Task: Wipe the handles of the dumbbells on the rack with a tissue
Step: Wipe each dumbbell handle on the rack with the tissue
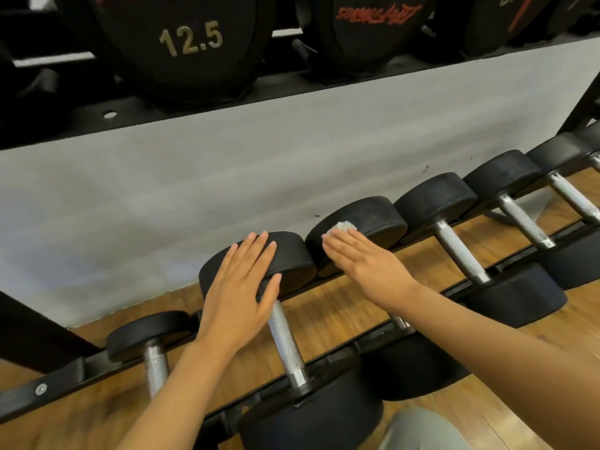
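Observation:
Several black dumbbells with knurled steel handles lie in a row on the lower rack rail (58,381). My left hand (240,287) lies flat with straight fingers on the far head of one dumbbell (292,254), just above its bare handle (285,339). My right hand (360,261) lies flat, fingers straight, over the neighbouring dumbbell (373,219), pressing a crumpled white tissue (342,226) against its far head. That dumbbell's handle is hidden under my right hand and forearm.
More dumbbells (461,248) continue to the right along the rail. An upper shelf (227,102) carries large black dumbbells, one marked 12.5 (191,39). A grey wall panel stands behind, wooden floor (341,306) lies below, and my knee (422,430) shows at the bottom.

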The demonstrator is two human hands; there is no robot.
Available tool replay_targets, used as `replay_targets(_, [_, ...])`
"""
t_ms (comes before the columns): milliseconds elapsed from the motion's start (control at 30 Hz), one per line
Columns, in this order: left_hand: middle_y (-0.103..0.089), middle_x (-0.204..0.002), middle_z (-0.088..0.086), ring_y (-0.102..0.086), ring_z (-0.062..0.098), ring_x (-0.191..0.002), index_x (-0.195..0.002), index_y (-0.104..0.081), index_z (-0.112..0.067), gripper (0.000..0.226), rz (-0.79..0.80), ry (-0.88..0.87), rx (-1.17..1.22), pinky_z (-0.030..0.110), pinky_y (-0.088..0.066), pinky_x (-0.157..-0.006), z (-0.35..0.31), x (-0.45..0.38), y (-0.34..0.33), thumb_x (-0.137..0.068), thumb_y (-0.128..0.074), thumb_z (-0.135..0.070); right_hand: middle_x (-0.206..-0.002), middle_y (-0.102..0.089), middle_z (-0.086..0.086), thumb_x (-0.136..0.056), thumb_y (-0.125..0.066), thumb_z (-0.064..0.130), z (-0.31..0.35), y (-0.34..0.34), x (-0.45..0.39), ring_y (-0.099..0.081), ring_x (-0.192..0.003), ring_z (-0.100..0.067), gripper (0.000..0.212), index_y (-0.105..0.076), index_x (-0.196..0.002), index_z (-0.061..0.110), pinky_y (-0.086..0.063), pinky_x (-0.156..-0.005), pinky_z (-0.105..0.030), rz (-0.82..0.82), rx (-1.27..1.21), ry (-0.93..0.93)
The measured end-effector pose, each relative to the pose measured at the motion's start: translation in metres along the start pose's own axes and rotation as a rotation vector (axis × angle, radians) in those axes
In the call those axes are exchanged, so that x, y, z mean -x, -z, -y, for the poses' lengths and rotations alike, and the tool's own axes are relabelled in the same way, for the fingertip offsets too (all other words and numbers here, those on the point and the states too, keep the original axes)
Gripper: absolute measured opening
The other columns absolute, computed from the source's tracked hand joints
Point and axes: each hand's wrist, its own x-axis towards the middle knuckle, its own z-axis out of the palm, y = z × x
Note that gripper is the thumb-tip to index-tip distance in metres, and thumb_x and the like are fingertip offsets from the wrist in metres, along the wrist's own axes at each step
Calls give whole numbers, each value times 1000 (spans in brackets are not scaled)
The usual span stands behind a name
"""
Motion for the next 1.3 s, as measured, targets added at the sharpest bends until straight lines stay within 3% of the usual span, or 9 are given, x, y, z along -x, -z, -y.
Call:
replay_targets(133, [-26,-160,-3,-8,1,-150,-153,-30,-19,57,-15,52,-25,22,-4,-122,9,16,5,-103,-30,-47,-143,-51,-4,-98,-55,11,25,24,-17,-45,-134,-15,41,-51,-139,11,-29,-113,-23,-169,-711,-479])
replay_targets(233, [-25,-160,-3,-18,9,-149,-153,-28,-18,57,-47,107,-38,34,-19,-120,10,24,2,-103,-30,-46,-144,-47,3,-100,-51,13,65,33,-26,-39,-135,-1,42,-47,-141,12,-30,-112,-16,-253,-976,-530])
replay_targets(467, [-30,-159,3,-21,11,-148,-152,-30,-13,55,-119,114,48,24,-4,-123,9,26,-9,-104,-31,-39,-160,-6,8,-106,-33,23,97,8,-45,7,-144,9,50,-17,-154,17,1,-115,-10,-11,-777,-331])
replay_targets(700, [-29,-158,1,-11,5,-150,-152,-28,-14,55,-145,99,129,23,-1,-123,10,26,-10,-104,-33,-39,-161,-11,7,-107,-30,26,99,9,-56,-3,-147,1,48,-16,-152,19,-2,-116,-10,-28,-749,-407])
replay_targets(833, [-27,-159,-2,-5,-7,-149,-153,-29,-17,55,-142,120,186,19,-1,-122,12,25,-10,-103,-35,-40,-157,-28,-4,-103,-28,29,105,8,-42,-15,-146,-7,50,-31,-149,7,-15,-118,-21,-128,-555,-354])
replay_targets(967, [-25,-159,-8,-9,-7,-148,-152,-28,-23,55,-100,136,292,16,-6,-121,15,26,-3,-102,-41,-42,-160,-19,-3,-107,-28,26,102,12,-87,-8,-147,-9,48,-24,-152,9,-6,-120,-21,-32,-581,-384])
replay_targets(1067, [-15,-163,-11,-4,-10,-148,-153,-19,-26,59,-2,123,330,11,-4,-119,22,29,7,-101,-40,-44,-157,-28,-8,-104,-28,25,120,14,-63,-18,-147,-15,48,-33,-148,5,-18,-121,-35,-85,-508,-302])
replay_targets(1200, [3,-163,-13,12,-15,-144,-153,-4,-27,64,62,105,223,12,1,-118,25,30,9,-98,-31,-48,-150,-41,-9,-101,-33,22,115,14,-45,-34,-142,-19,46,-46,-142,5,-23,-118,-34,-110,-386,-139])
replay_targets(1300, [14,-161,-12,20,-13,-143,-152,7,-26,72,31,216,223,7,4,-114,22,38,4,-95,-26,-54,-151,-39,-10,-102,-36,20,110,17,-82,-24,-142,-14,45,-44,-143,4,-25,-118,-37,-93,-468,-198])
